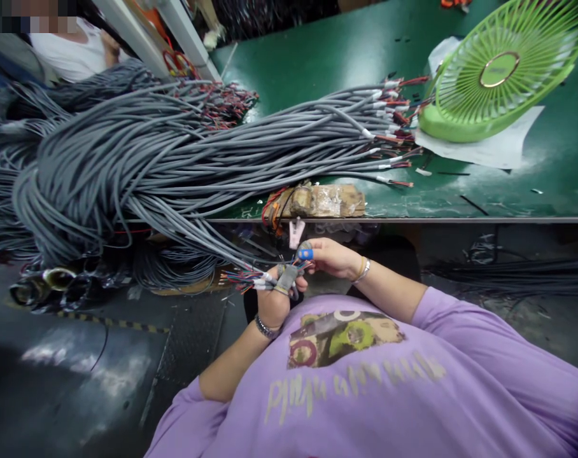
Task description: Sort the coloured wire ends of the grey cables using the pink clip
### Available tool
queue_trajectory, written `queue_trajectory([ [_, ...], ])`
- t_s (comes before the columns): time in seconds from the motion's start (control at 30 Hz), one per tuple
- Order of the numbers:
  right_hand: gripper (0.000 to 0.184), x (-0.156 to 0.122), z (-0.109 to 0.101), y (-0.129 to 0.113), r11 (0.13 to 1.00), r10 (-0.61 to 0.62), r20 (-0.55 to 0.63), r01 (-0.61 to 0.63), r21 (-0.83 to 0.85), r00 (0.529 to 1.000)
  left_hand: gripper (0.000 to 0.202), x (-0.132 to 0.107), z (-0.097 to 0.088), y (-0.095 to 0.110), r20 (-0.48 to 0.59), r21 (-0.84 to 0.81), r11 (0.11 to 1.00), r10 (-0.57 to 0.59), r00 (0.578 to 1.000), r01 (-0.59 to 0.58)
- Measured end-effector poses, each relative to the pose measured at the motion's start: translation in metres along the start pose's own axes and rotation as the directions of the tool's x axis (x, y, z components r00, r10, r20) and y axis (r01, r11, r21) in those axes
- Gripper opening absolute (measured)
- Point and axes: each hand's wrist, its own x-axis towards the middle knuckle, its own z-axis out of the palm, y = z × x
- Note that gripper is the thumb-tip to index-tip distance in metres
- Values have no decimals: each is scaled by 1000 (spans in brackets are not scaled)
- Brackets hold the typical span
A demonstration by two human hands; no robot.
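My left hand (275,298) is closed round the stripped ends of several grey cables (251,275), whose coloured wires fan out to the left of it. Its fingers wear grey tape. My right hand (328,256) pinches the coloured wire tips just above the left hand, with a blue cap on one fingertip. Both hands sit below the table's front edge, close to my chest. The grey cables run up and left into a big bundle (140,159) draped over the edge.
A green table (508,191) carries the cable bundle, a green fan (501,70) on white paper at the right, and a taped wooden block (320,200) at its front edge. Another person in white (69,48) sits far left. More cable coils (45,283) lie lower left.
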Motion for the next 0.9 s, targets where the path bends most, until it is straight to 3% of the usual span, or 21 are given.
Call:
queue_trajectory([
  [0.13,30,10,-8,-4,979,51,-82,-34,201,995,29,0,3,1,-59,-42,999,-3,998,0],
  [0.23,42,17,-1,-10,982,49,-79,-34,185,996,31,3,7,3,-74,-23,999,27,997,-29],
  [0.4,48,22,14,-16,979,-142,-93,154,132,985,32,11,14,6,-84,-25,999,44,995,-47],
  [0.6,48,26,17,-15,957,-91,-86,111,267,992,30,15,15,5,-67,-45,997,54,996,-57],
  [0.77,49,33,20,-11,946,-113,-153,154,286,982,31,16,15,1,-56,3,999,37,998,-37],
  [0.9,54,32,18,-9,948,-89,-121,121,294,989,32,16,14,0,-44,20,999,44,998,-43],
])
